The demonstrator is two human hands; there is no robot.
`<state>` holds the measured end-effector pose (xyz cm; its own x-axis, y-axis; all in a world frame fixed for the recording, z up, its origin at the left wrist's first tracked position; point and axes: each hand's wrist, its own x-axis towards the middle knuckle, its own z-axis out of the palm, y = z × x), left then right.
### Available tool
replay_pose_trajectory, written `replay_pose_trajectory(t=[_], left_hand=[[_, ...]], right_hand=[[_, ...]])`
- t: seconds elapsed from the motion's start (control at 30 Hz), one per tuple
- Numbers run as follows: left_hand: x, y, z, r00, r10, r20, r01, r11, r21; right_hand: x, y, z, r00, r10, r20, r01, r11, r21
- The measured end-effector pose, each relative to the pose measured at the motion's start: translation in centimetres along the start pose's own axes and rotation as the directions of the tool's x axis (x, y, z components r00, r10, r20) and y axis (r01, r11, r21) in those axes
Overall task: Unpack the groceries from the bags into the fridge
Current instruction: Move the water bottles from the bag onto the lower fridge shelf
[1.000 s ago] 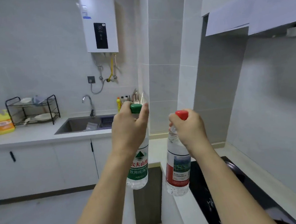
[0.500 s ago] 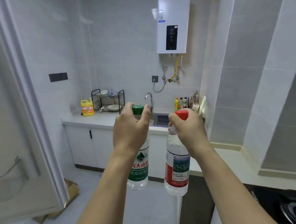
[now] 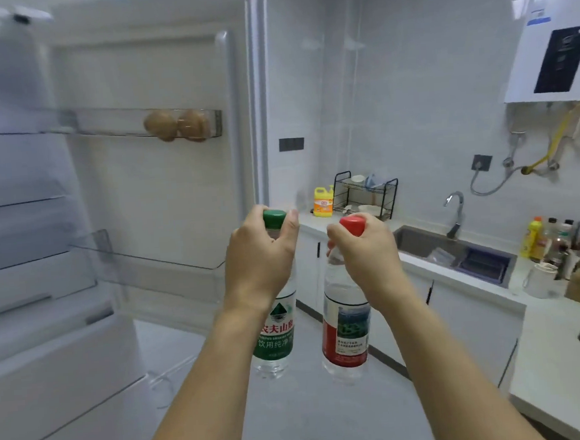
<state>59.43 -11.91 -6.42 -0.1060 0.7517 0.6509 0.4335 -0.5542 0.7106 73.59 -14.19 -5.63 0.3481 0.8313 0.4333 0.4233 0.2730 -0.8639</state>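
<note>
Bottles | green-capped (image 3: 275,337), red-capped (image 3: 346,332) | clear (held upright)

The kitchen is evenly and brightly lit with a cool, bluish-white cast; no lamp is in view. Shadows are faint and soft. Pale glare streaks lie on the glossy wall tiles (image 3: 348,44) near the top edge. The fridge (image 3: 36,237) interior at the left is washed out and smeared with motion blur. The wide lens bends the water heater (image 3: 550,36) and counter (image 3: 550,373) at the right edge. Small bottles there are blurred.
</note>
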Motion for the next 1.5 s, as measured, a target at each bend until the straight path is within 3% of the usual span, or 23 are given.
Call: replay_pose_trajectory(t=[0.3,0.7,1.1,1.5], left_hand=[[0.0,-5.1,-11.0,0.967,-0.073,-0.243,0.128,0.967,0.222],[0.4,-10.7,-24.6,0.886,-0.079,-0.456,0.264,0.896,0.358],[3.2,-16.9,-33.5,0.838,-0.061,-0.542,0.316,0.864,0.392],[9.4,-24.0,-35.0,0.801,-0.081,-0.593,0.363,0.854,0.374]], right_hand=[[-1.7,-3.6,12.0,0.955,-0.064,0.290,0.015,0.986,0.168],[-5.1,-10.1,25.6,0.869,-0.164,0.466,0.007,0.948,0.319],[-5.9,-14.1,36.9,0.819,-0.214,0.532,-0.014,0.920,0.392],[-0.4,-13.7,45.3,0.808,-0.235,0.540,-0.018,0.907,0.421]])
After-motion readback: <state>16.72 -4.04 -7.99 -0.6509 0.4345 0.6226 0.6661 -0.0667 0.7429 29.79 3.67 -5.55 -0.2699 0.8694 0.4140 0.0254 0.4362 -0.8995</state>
